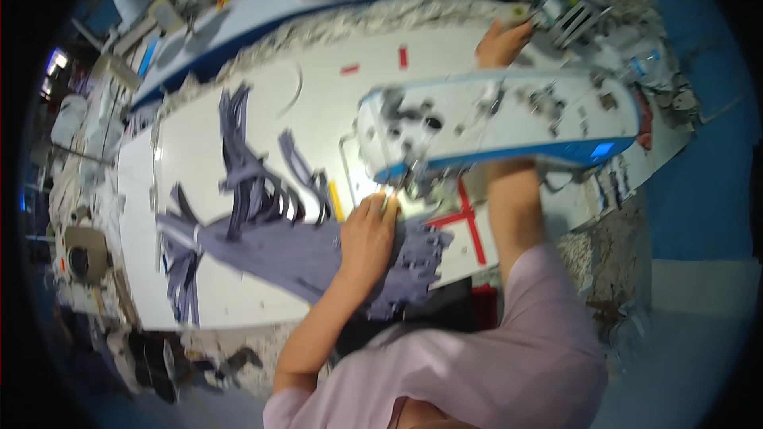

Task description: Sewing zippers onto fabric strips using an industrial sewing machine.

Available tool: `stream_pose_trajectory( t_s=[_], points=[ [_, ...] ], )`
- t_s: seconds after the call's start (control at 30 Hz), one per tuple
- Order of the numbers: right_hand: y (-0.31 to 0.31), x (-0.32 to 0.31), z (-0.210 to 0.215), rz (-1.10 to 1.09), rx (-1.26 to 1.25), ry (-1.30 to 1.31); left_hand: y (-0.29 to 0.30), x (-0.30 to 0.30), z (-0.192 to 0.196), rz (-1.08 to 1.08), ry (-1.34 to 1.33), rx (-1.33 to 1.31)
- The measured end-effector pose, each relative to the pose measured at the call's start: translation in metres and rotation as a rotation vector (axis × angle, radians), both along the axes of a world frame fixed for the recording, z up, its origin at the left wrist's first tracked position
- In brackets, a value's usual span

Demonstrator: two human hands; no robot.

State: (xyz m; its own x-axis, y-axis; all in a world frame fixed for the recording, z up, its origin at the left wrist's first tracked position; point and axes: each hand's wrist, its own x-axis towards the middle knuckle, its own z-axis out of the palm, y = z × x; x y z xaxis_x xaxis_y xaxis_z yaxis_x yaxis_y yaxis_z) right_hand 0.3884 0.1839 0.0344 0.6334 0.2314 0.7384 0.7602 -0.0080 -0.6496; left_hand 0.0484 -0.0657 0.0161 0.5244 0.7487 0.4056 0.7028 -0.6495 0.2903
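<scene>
A length of grey-purple fabric (278,250) lies flat at the centre of the frame on a white sewing table (238,302), its near end bunched under the needle area of a white and blue sewing machine (493,123). The left hand (367,234) rests palm down on the cloth just below the machine's head, fingers pressed together and flat, tips touching the lit spot by the needle. The right hand (501,41) reaches past the machine body toward the upper centre of the frame, near its far side; the blur does not show whether it is open or closed. Loose strips of the same grey-purple cloth (246,159) fan across the table to the left. Red tape marks (469,226) cross the tabletop just right of the left hand. A pale pink sleeve (548,310) fills the lower right.
</scene>
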Motion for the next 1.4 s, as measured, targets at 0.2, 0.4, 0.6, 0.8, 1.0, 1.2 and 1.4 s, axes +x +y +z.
stream_pose_trajectory(
  t_s=[0.2,0.4,0.6,0.8,1.0,1.2,1.4],
  points=[
    [-0.006,0.039,-0.094,0.226,-0.312,-0.019,-0.011,-0.014,0.011,-0.103,-0.096,-0.067],
    [-0.069,0.042,-0.093,0.516,-0.522,-0.163,-0.016,-0.05,0.012,-0.044,-0.138,-0.106],
    [-0.263,-0.091,-0.027,0.752,-0.643,-0.289,-0.012,-0.072,0.017,-0.003,-0.156,-0.254],
    [-0.304,-0.138,0.002,1.127,-0.632,-0.177,0.003,-0.059,0.029,-0.091,-0.177,-0.402],
    [-0.294,-0.156,-0.014,1.144,-0.843,-0.222,0.002,-0.038,0.012,-0.217,-0.117,-0.272],
    [-0.3,-0.136,-0.012,1.107,-0.739,-0.183,0.007,-0.042,0.009,-0.223,-0.194,-0.349],
    [-0.303,-0.121,-0.027,1.195,-0.678,-0.09,0.013,-0.05,0.013,-0.246,-0.151,-0.345]
  ],
)
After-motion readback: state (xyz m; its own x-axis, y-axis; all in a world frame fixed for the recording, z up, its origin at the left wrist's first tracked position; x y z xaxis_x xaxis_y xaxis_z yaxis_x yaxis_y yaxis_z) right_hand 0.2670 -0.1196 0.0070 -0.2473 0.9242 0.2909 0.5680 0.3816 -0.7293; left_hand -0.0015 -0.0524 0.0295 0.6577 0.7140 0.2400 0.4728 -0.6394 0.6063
